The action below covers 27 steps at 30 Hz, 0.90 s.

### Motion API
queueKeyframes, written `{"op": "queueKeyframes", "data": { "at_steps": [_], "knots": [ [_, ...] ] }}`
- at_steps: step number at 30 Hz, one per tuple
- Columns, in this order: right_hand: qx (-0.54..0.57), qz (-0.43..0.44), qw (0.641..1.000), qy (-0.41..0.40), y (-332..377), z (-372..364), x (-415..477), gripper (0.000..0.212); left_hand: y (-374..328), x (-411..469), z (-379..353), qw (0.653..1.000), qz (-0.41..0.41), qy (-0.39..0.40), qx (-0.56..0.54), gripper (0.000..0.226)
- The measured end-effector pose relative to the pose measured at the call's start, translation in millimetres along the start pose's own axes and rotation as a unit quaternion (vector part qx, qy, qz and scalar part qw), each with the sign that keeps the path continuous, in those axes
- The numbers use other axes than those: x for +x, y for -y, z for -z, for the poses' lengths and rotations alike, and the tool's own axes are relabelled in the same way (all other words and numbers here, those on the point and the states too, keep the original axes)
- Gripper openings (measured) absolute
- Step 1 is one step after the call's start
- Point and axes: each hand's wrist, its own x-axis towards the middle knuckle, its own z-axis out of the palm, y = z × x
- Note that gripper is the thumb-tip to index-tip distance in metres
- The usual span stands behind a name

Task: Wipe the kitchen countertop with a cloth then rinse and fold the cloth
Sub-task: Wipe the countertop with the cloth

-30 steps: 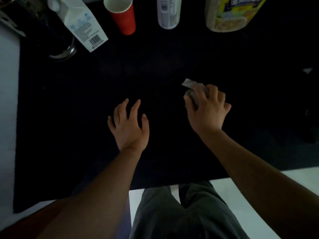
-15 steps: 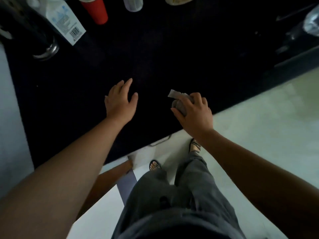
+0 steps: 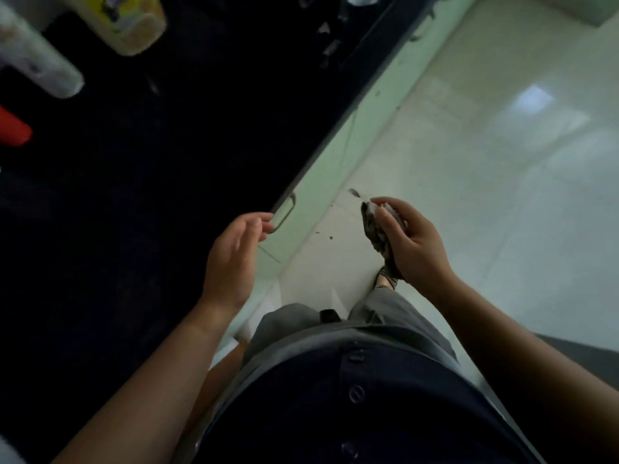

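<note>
Grey, crumpled, damp-looking cloth (image 3: 380, 237): gripped in right hand (image 3: 413, 244), off the black bench (image 3: 140, 182), above pale floor tiles (image 3: 502, 169). Left hand (image 3: 234, 259): open, empty, at bench edge. Risk: loose bunch may slip or drip onto the floor. Change: a second ago cloth pressed on bench; view now swung away.

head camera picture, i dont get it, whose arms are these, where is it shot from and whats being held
It is shot from a camera worn on a person's head, looking down, so the arms are the wearer's own. The right hand has its fingers closed on a crumpled grey cloth, held over the pale floor, off the dark countertop. The left hand is open and empty at the counter's edge. At the counter's far side are blurred things: a yellow-labelled container, a white bottle and something red.
</note>
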Motion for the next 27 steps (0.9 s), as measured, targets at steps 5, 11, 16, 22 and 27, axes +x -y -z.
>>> {"op": "queueKeyframes", "data": {
  "at_steps": [5, 11, 16, 22, 27],
  "knots": [
    [-0.022, -0.022, 0.997, -0.067, -32.9, 82.1, -13.4, 0.020, -26.0, 4.2, -72.7, 0.996, 0.007, 0.085, 0.013, 0.029],
    [-0.009, -0.064, 0.989, -0.135, -69.8, 204.7, -4.5, 0.021, -73.3, 25.2, -191.7, 0.987, -0.016, 0.158, 0.032, 0.032],
    [0.029, -0.092, 0.968, -0.231, -89.7, 289.2, -14.5, 0.016, -122.8, 44.9, -294.5, 0.959, -0.088, 0.259, 0.080, 0.042],
    [0.067, -0.114, 0.950, -0.282, -106.1, 337.0, -11.7, 0.030, -162.5, 60.7, -367.5, 0.939, -0.108, 0.312, 0.093, 0.045],
    [0.103, -0.142, 0.934, -0.310, -119.5, 364.0, 20.8, 0.029, -177.5, 93.3, -406.2, 0.933, -0.102, 0.322, 0.125, 0.040]
  ]
}}
